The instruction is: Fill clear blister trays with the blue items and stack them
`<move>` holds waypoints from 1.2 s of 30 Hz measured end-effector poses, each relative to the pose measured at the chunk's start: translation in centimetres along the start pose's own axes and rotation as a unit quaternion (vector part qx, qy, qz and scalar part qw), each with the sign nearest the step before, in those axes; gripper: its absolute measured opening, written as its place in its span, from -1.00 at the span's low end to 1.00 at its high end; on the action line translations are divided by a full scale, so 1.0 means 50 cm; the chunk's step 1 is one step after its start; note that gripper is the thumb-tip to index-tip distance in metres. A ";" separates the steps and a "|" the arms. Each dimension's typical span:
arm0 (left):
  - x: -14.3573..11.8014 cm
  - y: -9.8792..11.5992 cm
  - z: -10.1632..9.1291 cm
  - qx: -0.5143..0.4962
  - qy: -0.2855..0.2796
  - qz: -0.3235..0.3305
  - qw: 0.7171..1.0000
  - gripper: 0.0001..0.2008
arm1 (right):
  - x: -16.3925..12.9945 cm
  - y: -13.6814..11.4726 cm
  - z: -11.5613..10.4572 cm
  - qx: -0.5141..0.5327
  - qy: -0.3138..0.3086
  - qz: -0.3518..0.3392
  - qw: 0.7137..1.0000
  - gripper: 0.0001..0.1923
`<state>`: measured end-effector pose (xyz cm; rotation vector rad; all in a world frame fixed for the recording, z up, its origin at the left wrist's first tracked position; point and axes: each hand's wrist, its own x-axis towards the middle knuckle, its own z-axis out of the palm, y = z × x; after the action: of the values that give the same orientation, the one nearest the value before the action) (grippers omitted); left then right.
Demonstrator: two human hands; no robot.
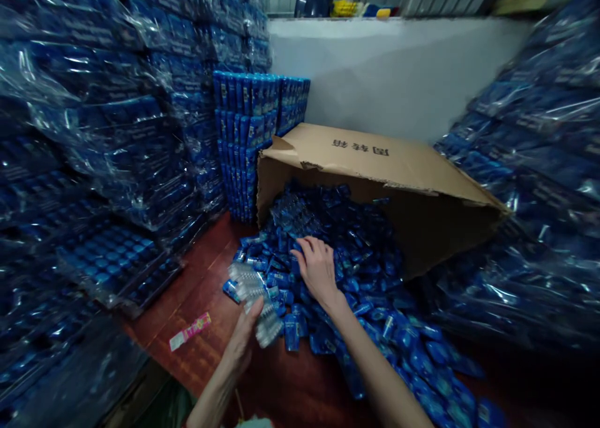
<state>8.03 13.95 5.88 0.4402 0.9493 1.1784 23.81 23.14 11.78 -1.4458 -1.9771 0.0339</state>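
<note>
My left hand [241,340] is closed on the near side of a clear ribbed plastic tray [250,290], with the thumb on top. The tray is tilted above the edge of a heap of small blue labelled containers [290,331]. My right hand [317,268] reaches over the heap at the mouth of a cardboard box, its fingers curled and the thumb a little apart. Something blue shows between thumb and fingertips, apparently one of the containers; the grip is partly hidden. Another clear ribbed tray [293,215] lies on the heap farther back.
The cardboard box [375,153] lies on its side, spilling containers onto the reddish floor [187,284]. A pink and white strip [190,332] lies on the floor. Film-wrapped blue stacks rise at left [103,128] and right [539,197]. Stacked blue containers [248,134] stand by the white wall [384,72].
</note>
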 end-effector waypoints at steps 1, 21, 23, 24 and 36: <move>0.003 -0.003 -0.003 0.004 0.010 0.008 1.000 -0.39 | -0.012 -0.017 0.000 0.070 -0.047 -0.004 0.996 -0.80; 0.015 -0.013 -0.013 0.093 0.034 0.070 0.993 -0.14 | -0.161 -0.084 0.009 0.555 -0.280 0.254 0.741 -0.77; 0.011 -0.007 -0.010 0.086 0.026 0.050 0.995 -0.11 | -0.168 -0.084 0.008 0.516 -0.250 0.233 0.785 -0.85; 0.008 -0.004 -0.008 0.084 0.026 0.047 0.995 -0.10 | -0.171 -0.083 0.008 0.497 -0.246 0.221 0.802 -0.90; 0.005 -0.004 0.027 0.036 0.033 0.028 0.998 -0.31 | -0.186 -0.088 -0.041 0.159 -0.154 0.040 0.974 -0.81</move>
<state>9.27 14.36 6.40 0.4910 1.0451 1.2178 22.64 12.82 10.44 -1.3688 -2.0357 0.6156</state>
